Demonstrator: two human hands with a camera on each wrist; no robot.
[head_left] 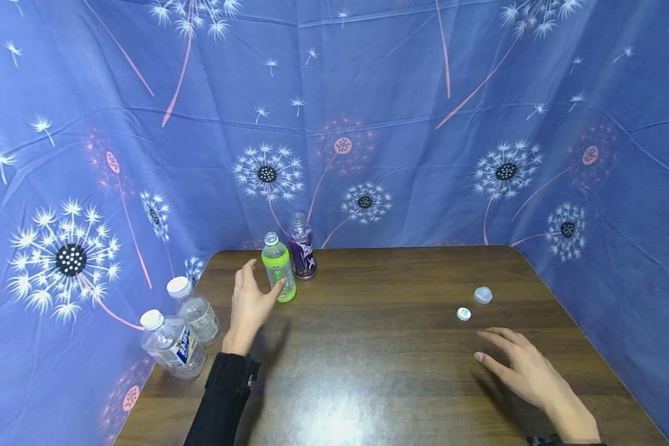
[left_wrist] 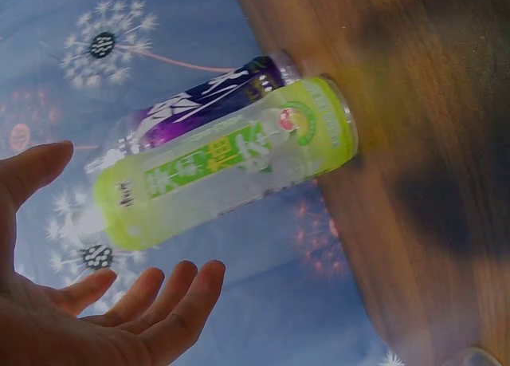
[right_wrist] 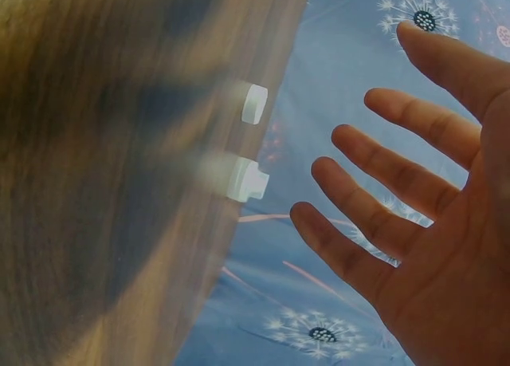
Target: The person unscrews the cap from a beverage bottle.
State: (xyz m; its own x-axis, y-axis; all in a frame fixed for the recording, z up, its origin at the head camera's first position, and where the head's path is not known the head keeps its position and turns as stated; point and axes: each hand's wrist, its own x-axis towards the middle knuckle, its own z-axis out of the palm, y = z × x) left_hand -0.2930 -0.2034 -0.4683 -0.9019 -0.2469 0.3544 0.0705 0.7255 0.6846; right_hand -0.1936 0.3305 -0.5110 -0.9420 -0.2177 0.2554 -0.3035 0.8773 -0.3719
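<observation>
A clear bottle with a lime-green label (head_left: 279, 272) stands upright at the back of the table, beside a purple-labelled bottle (head_left: 303, 251). Both necks look uncapped. My left hand (head_left: 251, 306) is just left of the green bottle, thumb and fingers spread apart; the left wrist view shows a gap between the hand and the green bottle (left_wrist: 215, 167). Over the right side of the table hovers my right hand (head_left: 526, 371), fingers extended and holding nothing. Beyond its fingertips lie a small white cap (head_left: 464, 314) and a translucent cap (head_left: 483, 295).
Two clear bottles with white caps, one with a blue-and-yellow label (head_left: 178, 350) and one behind it (head_left: 201, 319), stand at the table's left edge. A blue dandelion-print cloth (head_left: 412, 148) hangs around the wooden table (head_left: 379, 341).
</observation>
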